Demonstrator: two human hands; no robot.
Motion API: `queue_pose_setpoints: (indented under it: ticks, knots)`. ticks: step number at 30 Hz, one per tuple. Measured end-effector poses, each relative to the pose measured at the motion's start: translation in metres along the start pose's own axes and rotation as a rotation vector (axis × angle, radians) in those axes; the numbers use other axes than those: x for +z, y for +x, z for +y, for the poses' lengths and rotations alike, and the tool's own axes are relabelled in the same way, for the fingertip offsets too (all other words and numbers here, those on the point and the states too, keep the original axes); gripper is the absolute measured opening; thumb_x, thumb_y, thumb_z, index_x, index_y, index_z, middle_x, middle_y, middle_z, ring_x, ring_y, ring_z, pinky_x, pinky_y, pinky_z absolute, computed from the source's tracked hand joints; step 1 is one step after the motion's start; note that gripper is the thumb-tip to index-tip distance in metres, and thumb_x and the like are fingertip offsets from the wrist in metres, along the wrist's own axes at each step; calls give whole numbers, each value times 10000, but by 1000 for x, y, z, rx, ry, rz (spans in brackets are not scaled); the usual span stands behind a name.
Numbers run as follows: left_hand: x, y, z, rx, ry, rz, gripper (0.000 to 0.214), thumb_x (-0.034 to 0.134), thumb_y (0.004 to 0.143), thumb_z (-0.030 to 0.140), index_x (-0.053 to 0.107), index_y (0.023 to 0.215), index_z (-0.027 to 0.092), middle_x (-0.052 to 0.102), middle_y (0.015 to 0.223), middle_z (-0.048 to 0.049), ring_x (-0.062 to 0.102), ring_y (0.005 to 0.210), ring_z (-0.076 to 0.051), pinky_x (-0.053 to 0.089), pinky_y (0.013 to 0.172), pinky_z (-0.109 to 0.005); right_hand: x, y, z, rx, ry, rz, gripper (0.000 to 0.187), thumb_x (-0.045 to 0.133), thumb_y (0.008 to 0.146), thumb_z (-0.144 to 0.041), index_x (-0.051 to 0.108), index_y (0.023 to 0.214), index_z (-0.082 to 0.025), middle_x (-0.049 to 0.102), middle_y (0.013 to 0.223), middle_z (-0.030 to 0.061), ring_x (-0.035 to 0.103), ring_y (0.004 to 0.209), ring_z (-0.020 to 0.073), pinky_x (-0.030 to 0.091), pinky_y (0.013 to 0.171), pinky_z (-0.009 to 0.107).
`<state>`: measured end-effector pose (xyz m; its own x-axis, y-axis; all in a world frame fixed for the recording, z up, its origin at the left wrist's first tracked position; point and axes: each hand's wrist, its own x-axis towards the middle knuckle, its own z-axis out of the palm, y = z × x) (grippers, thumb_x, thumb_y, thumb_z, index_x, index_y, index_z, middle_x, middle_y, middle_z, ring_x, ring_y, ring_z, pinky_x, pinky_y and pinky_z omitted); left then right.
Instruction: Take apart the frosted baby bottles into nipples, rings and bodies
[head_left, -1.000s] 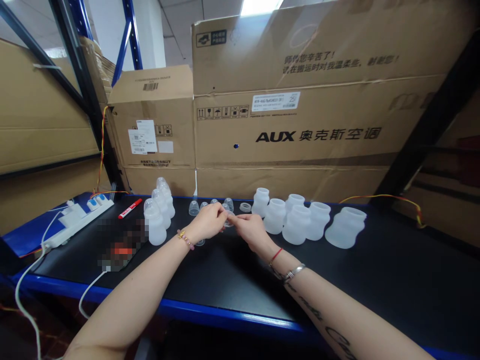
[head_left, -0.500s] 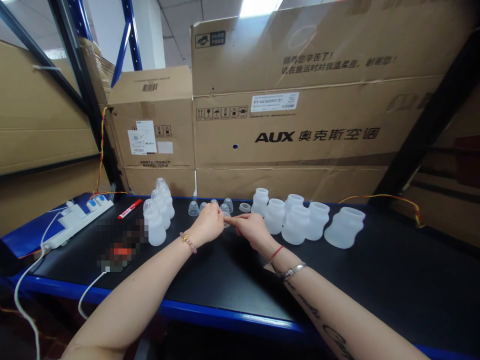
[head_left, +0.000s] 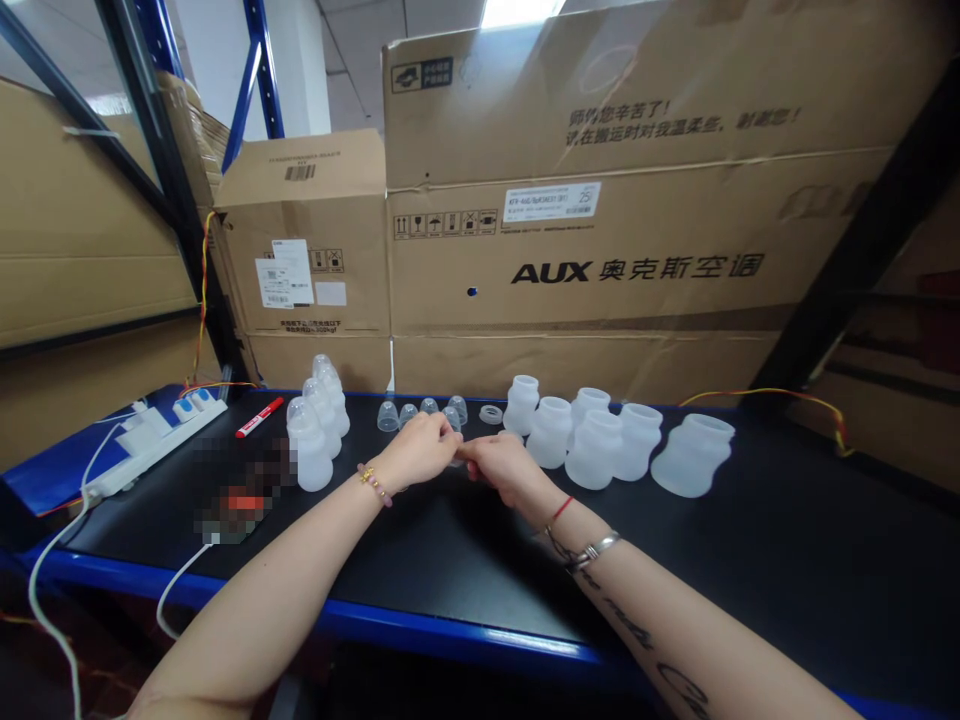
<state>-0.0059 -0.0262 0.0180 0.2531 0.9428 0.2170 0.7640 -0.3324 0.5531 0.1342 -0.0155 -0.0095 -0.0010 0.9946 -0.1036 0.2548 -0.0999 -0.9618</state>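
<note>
Left hand (head_left: 416,450) and right hand (head_left: 506,468) meet over the black surface (head_left: 450,570), fingers (head_left: 472,450) curled; any grip hidden, cannot tell. Clear caps (head_left: 388,417) lined up within reach, frosted bottles (head_left: 592,450) grouped beside.

Bench: black-topped workbench (head_left: 465,570), blue front edge, runs left to right.
Power: white power strip (head_left: 154,440) at far left of bench; white cable (head_left: 34,600) drops over near edge.
Marker: red marker (head_left: 260,417) lies angled, just right of strip.
Obscured item: pixelated object (head_left: 244,495) on bench, near left; type cannot be told.
Wiring: yellow-and-red twisted wire (head_left: 772,392) along far right edge.
Cartons: large AUX cardboard carton (head_left: 570,270) behind bench, far right; smaller labelled cardboard carton (head_left: 300,240) beside it, to left.
Racking: blue steel rack upright (head_left: 259,70), far left; black upright (head_left: 862,240), far right.
</note>
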Motion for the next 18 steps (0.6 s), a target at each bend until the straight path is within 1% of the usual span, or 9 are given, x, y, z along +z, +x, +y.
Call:
queue_pose_setpoints:
  ticks: [3, 5, 8, 10, 13, 15, 18]
  knots:
    - [-5, 0, -1, -12, -76, -122, 240, 445, 886, 289, 644, 840, 163, 683, 715, -49, 653, 623, -172, 532, 630, -275, 1, -4, -2, -45, -63, 32, 329, 699, 680, -289, 553, 410, -172, 443, 370, -5, 327, 390, 88, 212, 420, 266]
    - [-9, 1, -2, -46, -155, -208, 251, 425, 882, 258, 640, 801, 156, 689, 724, -58, 670, 615, -171, 532, 580, -261, 0, -5, -3, -45, -79, 45, 352, 728, 653, -302, 525, 392, -181, 412, 355, -18, 299, 384, 81, 199, 418, 268]
    - [-13, 0, -2, -101, -286, -285, 220, 426, 872, 216, 613, 775, 151, 706, 787, -73, 704, 657, -179, 553, 584, -258, -4, -2, -4, -26, -63, 21, 402, 772, 610, -294, 464, 370, -194, 380, 342, -33, 258, 377, 65, 162, 413, 264]
    - [-14, -1, -1, -126, -323, -296, 188, 443, 869, 207, 594, 772, 153, 707, 775, -67, 712, 658, -182, 563, 593, -259, -7, 0, -4, 4, -38, -35, 384, 778, 609, -276, 475, 388, -192, 404, 354, -28, 271, 375, 65, 157, 408, 259]
    - [-15, -2, 1, -138, -285, -272, 182, 430, 891, 202, 578, 798, 152, 688, 716, -46, 710, 630, -171, 541, 541, -225, -11, 0, -8, 58, 16, -90, 364, 769, 637, -266, 490, 417, -185, 439, 391, -17, 326, 390, 72, 171, 400, 248]
    - [-13, -2, 2, -113, -220, -250, 210, 401, 912, 196, 583, 820, 144, 679, 701, -42, 704, 613, -157, 516, 506, -197, -12, -3, -12, 77, 14, -98, 358, 747, 666, -243, 492, 423, -179, 438, 399, -18, 340, 398, 73, 180, 399, 243]
    - [-9, -2, 3, -59, -148, -251, 249, 381, 925, 188, 600, 821, 130, 673, 699, -52, 694, 594, -151, 510, 499, -198, -10, -8, -17, 52, -36, -82, 370, 699, 690, -174, 472, 398, -174, 416, 382, -23, 329, 396, 72, 197, 407, 245]
